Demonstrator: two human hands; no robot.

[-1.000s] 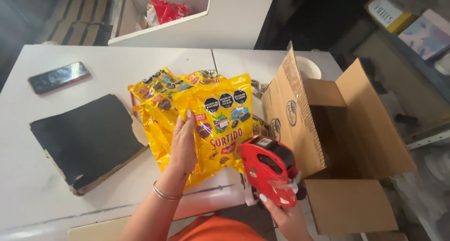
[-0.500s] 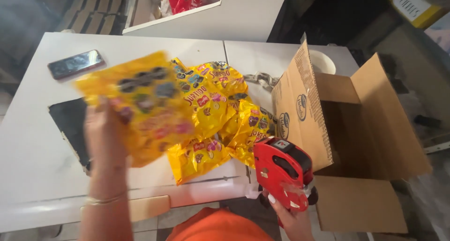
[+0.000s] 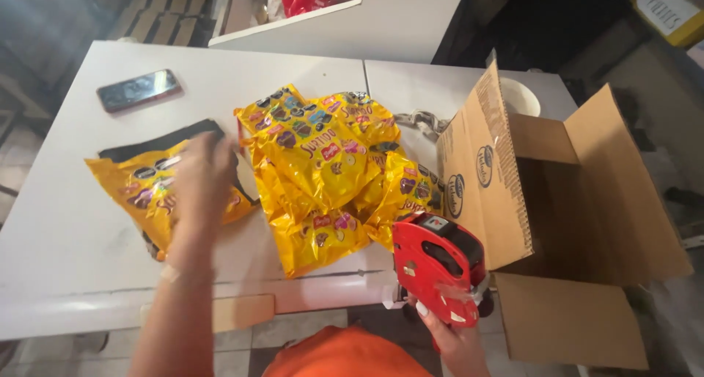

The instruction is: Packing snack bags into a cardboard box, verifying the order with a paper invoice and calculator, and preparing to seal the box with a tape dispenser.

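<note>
Yellow candy bag (image 3: 139, 194) lies flat under left hand (image 3: 202, 175), fingers spread on it (blurred); right hand (image 3: 451, 337) grips red price gun (image 3: 438, 267), well right.

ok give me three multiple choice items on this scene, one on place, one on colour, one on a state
1. Where does the phone lie?
A. in the cardboard box
B. on the white table, far left
C. on the floor

2. What colour is the label gun in the right hand?
A. red
B. blue
C. green

3. How is the cardboard box?
A. taped shut
B. crushed flat
C. open, flaps spread

Answers: 1 B, the phone rests on the white table beyond the left hand. 2 A, its body is red. 3 C, its flaps stand apart and the inside shows.
</note>
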